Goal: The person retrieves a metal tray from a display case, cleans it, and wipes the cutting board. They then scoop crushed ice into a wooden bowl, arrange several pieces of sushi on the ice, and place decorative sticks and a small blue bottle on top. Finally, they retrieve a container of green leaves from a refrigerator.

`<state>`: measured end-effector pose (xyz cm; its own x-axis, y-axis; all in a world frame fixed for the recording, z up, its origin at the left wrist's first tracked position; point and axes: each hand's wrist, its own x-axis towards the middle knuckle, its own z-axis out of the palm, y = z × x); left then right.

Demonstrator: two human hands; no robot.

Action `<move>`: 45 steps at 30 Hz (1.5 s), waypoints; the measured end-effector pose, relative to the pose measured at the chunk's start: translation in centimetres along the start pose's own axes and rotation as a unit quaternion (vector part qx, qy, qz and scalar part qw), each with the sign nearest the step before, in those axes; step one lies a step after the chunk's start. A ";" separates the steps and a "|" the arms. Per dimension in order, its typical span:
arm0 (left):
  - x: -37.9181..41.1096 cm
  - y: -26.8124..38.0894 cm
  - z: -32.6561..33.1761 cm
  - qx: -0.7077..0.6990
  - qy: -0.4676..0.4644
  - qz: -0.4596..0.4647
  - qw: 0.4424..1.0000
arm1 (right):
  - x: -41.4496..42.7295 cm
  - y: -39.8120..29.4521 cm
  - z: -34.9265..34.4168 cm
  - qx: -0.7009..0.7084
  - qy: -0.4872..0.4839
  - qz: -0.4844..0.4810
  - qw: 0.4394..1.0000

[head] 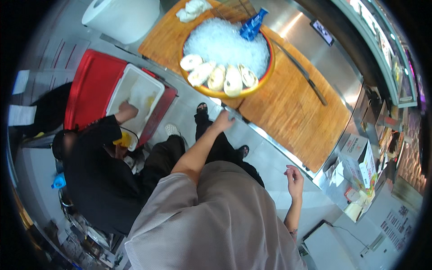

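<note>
My left hand [223, 122] hangs in front of my body by the counter's front edge, just below a round yellow-rimmed tub [272, 64]. It holds nothing, and its fingers are loosely bent. My right hand [294, 182] hangs off the near side of the counter, also without anything in it. Crushed ice [226, 45] fills the tub. Several oysters [216, 77] lie along its near rim. A blue patterned bottle [253, 25] leans in the ice at the far side. Under the tub are wooden cutting boards [293, 118], with a long knife [305, 74] lying to the right.
At my left, a co-worker in black [104, 168] bends over a red-and-white cooler [162, 87], one hand inside. A paper towel roll [125, 20] and a crumpled white cloth [192, 10] are at the far left. A phone [322, 32] and cardboard boxes [357, 158] are at the right.
</note>
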<state>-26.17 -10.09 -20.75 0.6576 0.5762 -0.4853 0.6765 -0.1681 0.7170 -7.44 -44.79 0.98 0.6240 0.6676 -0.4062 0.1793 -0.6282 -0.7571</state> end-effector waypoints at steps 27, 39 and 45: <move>-35.2 -25.1 26.9 -0.329 0.110 -0.226 0.910 | -14.7 16.0 12.0 0.223 0.132 0.332 0.907; 3.3 -18.9 32.2 -0.404 -0.022 -0.017 0.914 | -23.3 33.0 2.0 -0.217 0.320 0.242 0.890; 9.6 -15.8 32.9 -0.509 0.000 0.003 0.861 | -24.6 35.0 -0.1 -0.210 0.351 0.189 0.893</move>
<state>-19.64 -28.19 -53.17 0.6598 0.5784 -0.4796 0.0318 0.6162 0.7869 -16.42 -83.25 -15.48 0.9968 0.0532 -0.0604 0.0315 -0.9483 -0.3159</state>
